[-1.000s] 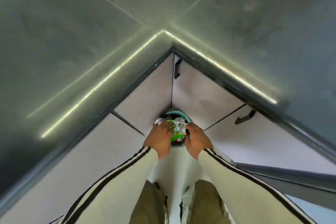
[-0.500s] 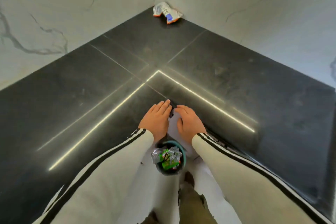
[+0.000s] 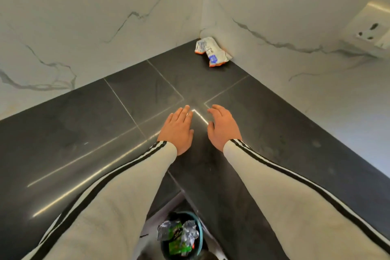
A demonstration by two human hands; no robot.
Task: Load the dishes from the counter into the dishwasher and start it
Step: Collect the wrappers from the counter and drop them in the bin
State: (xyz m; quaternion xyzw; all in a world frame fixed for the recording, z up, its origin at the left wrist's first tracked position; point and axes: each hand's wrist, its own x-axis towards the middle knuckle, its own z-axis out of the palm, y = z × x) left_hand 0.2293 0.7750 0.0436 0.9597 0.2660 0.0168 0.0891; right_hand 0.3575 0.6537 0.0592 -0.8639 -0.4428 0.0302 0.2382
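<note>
Progress check: no dishes show anywhere on the dark tiled counter (image 3: 63, 133), and the dishwasher is out of view, so loading cannot be confirmed as started or finished from this view. The only loose item on the counter is a crumpled white snack wrapper (image 3: 212, 53) with orange and blue print, lying in the far corner where the two marble walls (image 3: 105, 6) meet. It is well apart from both hands. On the floor below the counter's inner corner stands a small teal-rimmed bin (image 3: 201, 234), holding crumpled green and silver wrappers (image 3: 177, 236). Judgement: this looks like tidying of litter rather than dish handling (the corner wrapper is a likely next pickup). All of the loading and the start step may be outstanding. Pose: both arms reach forward in pale sleeves with black stripes, palms down over the counter's inner corner. The left hand (image 3: 176, 131) is flat with straight fingers held together, and it holds nothing. The right hand (image 3: 223, 126) sits just beside it, its fingers loosely bent and also empty. Whether either palm touches the surface cannot be told.
</note>
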